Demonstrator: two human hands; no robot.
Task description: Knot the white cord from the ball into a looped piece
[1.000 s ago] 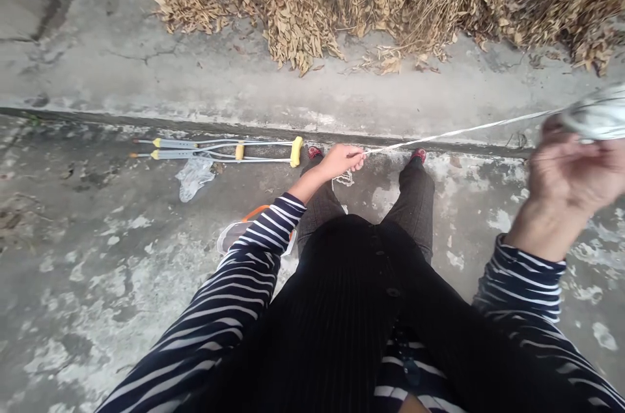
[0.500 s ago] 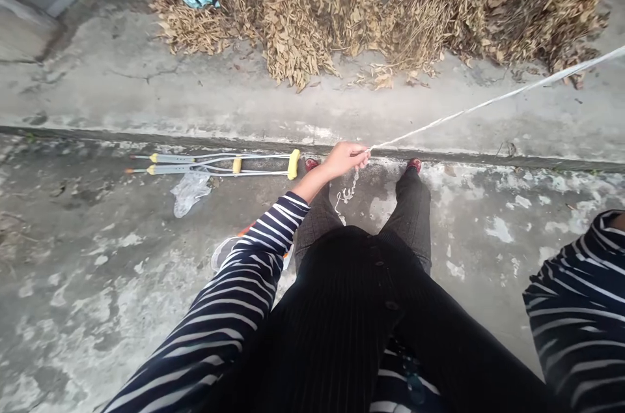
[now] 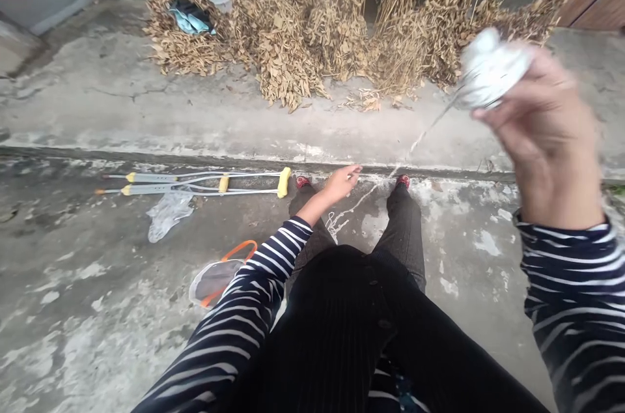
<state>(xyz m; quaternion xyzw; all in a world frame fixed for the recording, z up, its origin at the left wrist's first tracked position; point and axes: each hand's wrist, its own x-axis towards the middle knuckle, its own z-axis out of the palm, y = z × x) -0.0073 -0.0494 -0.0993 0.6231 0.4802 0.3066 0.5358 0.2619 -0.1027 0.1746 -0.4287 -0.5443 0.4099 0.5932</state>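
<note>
My right hand (image 3: 551, 133), blurred by motion, is raised at the right and grips a ball of white string (image 3: 493, 68). From the ball a strand of string (image 3: 354, 204) runs down to the left and ends in a loose tangle on the ground between my feet. Over the ground near my left shoe, my left hand (image 3: 343, 184) is held with its fingers slightly apart. The strand passes just to the right of that hand, not between its fingers.
Crutches with yellow pads (image 3: 251, 182) lie at the left beside a clear plastic bag (image 3: 168, 212). Near my left sleeve is a container with an orange handle (image 3: 217, 279). Dried plant bundles (image 3: 288, 42) lean along the wall, beyond a low concrete step (image 3: 234, 120).
My left hand has let go of the string, which has dropped slack towards the ground. My right hand has come into view with the ball.
</note>
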